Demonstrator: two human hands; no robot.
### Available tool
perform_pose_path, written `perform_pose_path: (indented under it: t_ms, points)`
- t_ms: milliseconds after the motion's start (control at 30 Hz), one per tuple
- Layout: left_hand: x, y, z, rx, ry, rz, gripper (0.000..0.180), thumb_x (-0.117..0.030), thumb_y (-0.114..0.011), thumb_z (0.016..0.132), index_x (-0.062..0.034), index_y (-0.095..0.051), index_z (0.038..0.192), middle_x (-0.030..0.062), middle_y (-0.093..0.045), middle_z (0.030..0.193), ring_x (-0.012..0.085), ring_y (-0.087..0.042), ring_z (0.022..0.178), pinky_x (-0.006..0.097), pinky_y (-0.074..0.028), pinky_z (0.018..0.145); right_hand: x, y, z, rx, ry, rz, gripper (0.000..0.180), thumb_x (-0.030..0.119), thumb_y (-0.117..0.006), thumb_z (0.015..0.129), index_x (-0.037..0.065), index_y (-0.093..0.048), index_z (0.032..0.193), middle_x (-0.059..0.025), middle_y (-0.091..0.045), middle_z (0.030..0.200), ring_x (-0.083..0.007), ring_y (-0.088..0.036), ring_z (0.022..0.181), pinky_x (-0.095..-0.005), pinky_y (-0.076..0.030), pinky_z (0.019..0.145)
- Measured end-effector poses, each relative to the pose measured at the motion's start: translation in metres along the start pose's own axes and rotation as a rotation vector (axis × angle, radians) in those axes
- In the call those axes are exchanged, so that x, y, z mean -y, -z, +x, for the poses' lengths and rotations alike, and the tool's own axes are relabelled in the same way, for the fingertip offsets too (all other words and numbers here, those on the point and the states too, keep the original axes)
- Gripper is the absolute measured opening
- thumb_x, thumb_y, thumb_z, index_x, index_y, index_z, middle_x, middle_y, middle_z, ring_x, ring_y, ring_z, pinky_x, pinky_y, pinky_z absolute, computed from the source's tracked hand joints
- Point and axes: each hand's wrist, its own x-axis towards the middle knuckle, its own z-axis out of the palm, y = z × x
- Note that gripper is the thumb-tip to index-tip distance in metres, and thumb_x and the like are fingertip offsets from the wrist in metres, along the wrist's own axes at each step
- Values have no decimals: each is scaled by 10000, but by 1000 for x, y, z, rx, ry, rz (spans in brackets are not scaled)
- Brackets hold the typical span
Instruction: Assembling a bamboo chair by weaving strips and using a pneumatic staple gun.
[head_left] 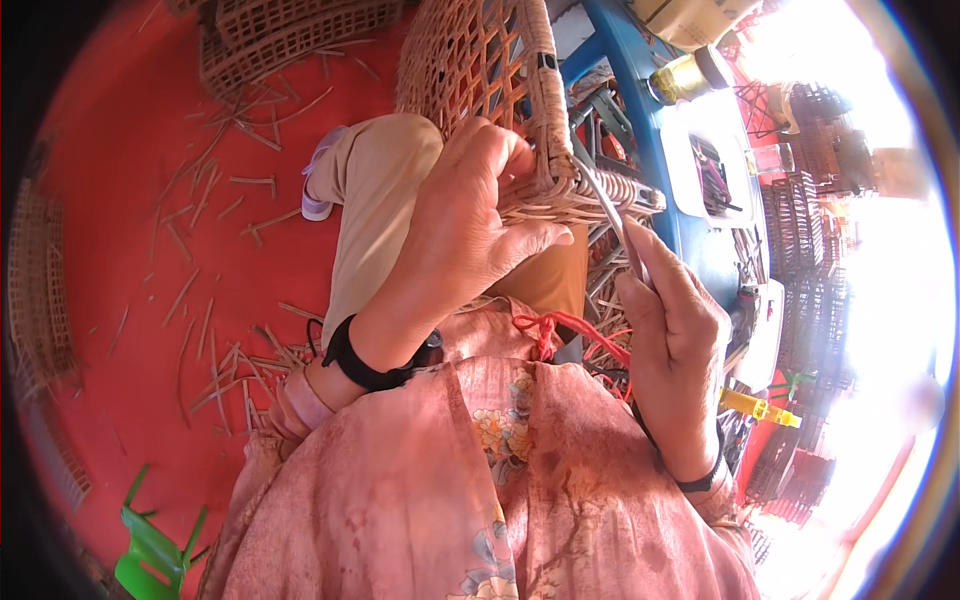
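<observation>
A tan wicker basket (545, 100) with open diamond lattice sides leans in front of me, its thickly wrapped corner toward my hands. My left hand (475, 205) is at that corner, fingers curled against the woven edge and thumb stretched to the right. Its fingertips are partly hidden. My right hand (675, 335) pinches a thin, flat, greyish strip (605, 203) between thumb and fingers. The strip's far end meets the basket's corner beside the braided rim; whether it is metal or cane I cannot tell.
A blue table or stool (672, 165) stands to the right, bearing a jar (690, 76) and a white tray (690, 185) of dark slender pieces. Cane scraps (225, 385) litter the red floor (110, 260). Woven panels (285, 45) lie far left, a green plastic object (150, 555) near left.
</observation>
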Motion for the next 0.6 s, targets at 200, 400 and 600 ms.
perform_pose_path:
  t_ms: [200,400,600]
  points:
    - [5,-6,-3,-35,-43,59,519,-183,-889,648,-25,-531,990,79,-536,880,219,-549,824,341,-464,766,-10,-15,-2,-101,57,43,333,-7,-597,912,3,-606,1244,-175,-646,898,-311,-641,775,-369,-506,712]
    - [21,0,-24,-23,-138,217,575,-143,-876,670,-24,-506,1094,106,-540,950,279,-575,893,385,-481,827,-18,-13,-3,-94,26,126,340,-22,-616,898,19,-624,1235,-145,-641,851,-246,-622,732,-336,-499,681]
    - [34,-5,-22,29,-101,419,560,-129,-865,630,-35,-536,1074,143,-551,989,347,-562,917,447,-464,800,-18,-9,-1,-54,-2,150,347,-12,-613,895,17,-620,1241,-160,-646,870,-262,-635,743,-339,-502,683]
